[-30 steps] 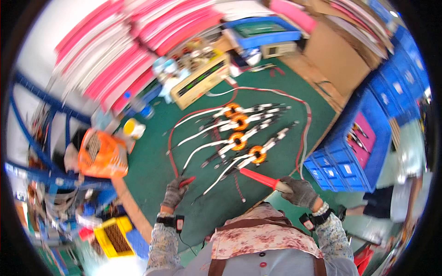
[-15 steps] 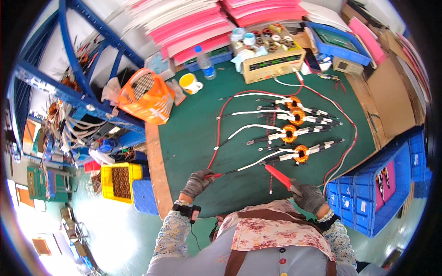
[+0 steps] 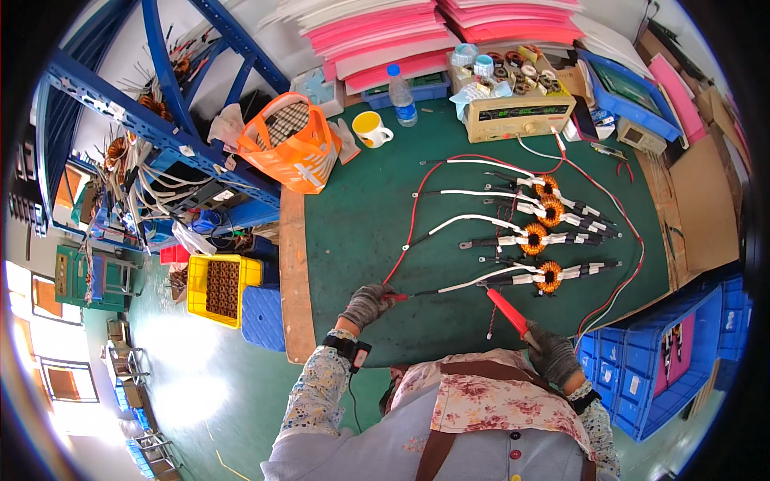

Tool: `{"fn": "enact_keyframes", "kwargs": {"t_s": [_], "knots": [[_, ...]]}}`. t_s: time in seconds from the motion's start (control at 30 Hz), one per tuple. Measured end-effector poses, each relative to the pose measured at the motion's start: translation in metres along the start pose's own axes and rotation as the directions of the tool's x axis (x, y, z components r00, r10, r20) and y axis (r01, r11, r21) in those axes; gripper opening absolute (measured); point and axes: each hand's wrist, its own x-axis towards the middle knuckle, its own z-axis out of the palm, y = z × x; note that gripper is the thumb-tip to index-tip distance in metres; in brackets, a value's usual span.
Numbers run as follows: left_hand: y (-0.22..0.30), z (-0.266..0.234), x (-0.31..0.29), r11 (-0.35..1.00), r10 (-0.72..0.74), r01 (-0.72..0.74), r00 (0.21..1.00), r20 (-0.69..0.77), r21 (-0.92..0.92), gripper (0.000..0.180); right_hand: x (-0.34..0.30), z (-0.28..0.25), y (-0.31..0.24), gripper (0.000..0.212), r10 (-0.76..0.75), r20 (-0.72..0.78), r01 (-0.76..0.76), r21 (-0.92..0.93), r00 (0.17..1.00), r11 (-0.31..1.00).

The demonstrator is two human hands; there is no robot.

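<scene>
My gloved left hand point(image 3: 369, 306) is closed on a small red test clip point(image 3: 395, 297), which meets the end of a white lead point(image 3: 459, 285). That lead runs right to the nearest copper-wound ring coil point(image 3: 549, 277). My gloved right hand point(image 3: 552, 354) grips a long red test clip point(image 3: 508, 313). Its tip points up and left and is at the black lead ends left of the same coil; whether it bites on them is too small to tell. More ring coils point(image 3: 534, 239) with white and black leads lie beyond in a column.
A beige bench meter point(image 3: 520, 118) with small coils on top stands at the back; red and white cables loop from it. On the green mat point(image 3: 353, 216) are a mug point(image 3: 371, 130), a bottle point(image 3: 403, 98) and an orange bag point(image 3: 301, 156). Blue crates point(image 3: 634, 361) stand right.
The whole view has shifted, so the bench sits further right in the picture. Both hands keep their clips in about the same places at the nearest coil's leads.
</scene>
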Motion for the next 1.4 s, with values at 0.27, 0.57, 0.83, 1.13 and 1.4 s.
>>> {"fn": "enact_keyframes", "kwargs": {"t_s": [0.27,0.57,0.83,1.13,1.4], "knots": [[0.000,-0.001,-0.001,0.998,0.041,-0.042,0.999,-0.011,-0.051,0.024,-0.002,-0.004,-0.001,0.054,0.041,0.085,-0.033,-0.091,0.996,0.995],[-0.001,-0.001,0.007,0.997,0.033,-0.031,0.999,0.016,-0.075,0.024,0.001,-0.002,0.002,0.054,0.017,0.054,-0.016,-0.028,0.998,0.999],[0.010,-0.007,0.007,0.998,-0.028,0.033,0.996,0.087,-0.053,0.024,-0.001,0.001,0.001,0.055,0.042,0.049,-0.042,-0.013,0.998,0.999],[0.001,-0.002,0.010,0.998,-0.019,0.024,0.997,0.079,-0.064,0.023,0.003,-0.003,-0.005,0.053,0.039,0.036,-0.038,-0.029,0.999,0.999],[0.006,-0.004,0.008,0.997,0.012,-0.006,0.996,0.084,-0.072,0.025,0.003,-0.005,-0.002,0.054,0.065,0.046,-0.063,-0.039,0.997,0.997]]}}
